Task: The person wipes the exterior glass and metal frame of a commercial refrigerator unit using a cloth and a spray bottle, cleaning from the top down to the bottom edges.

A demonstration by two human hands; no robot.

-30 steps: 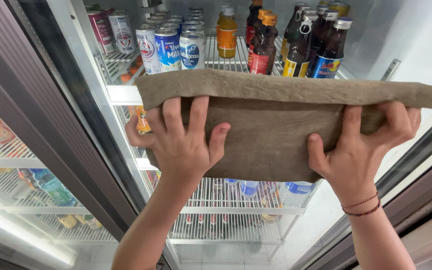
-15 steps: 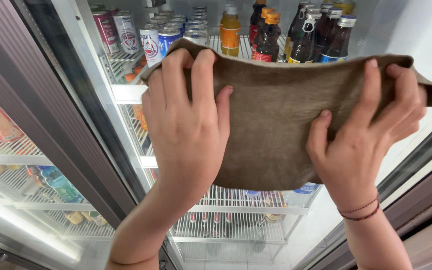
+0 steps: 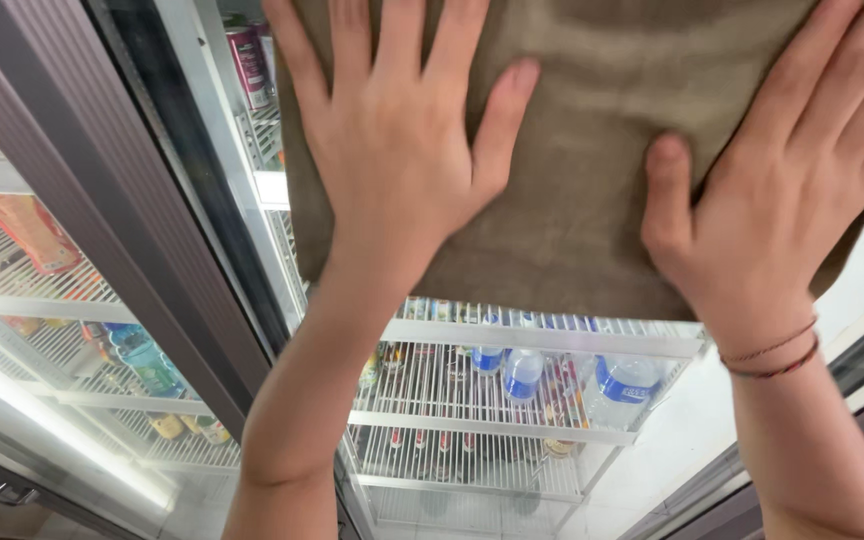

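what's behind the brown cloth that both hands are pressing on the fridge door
The brown cloth covers most of the upper shelf; only red cans show at its left edge. Below it, water bottles lie on wire shelves. The left hand and right hand press it flat.

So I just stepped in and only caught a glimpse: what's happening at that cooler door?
A person presses a brown cloth flat against the glass door of a drinks cooler. The left hand and the right hand both lie spread on the cloth, fingers pointing up. Behind the glass, wire shelves hold water bottles below the cloth and cans at upper left.
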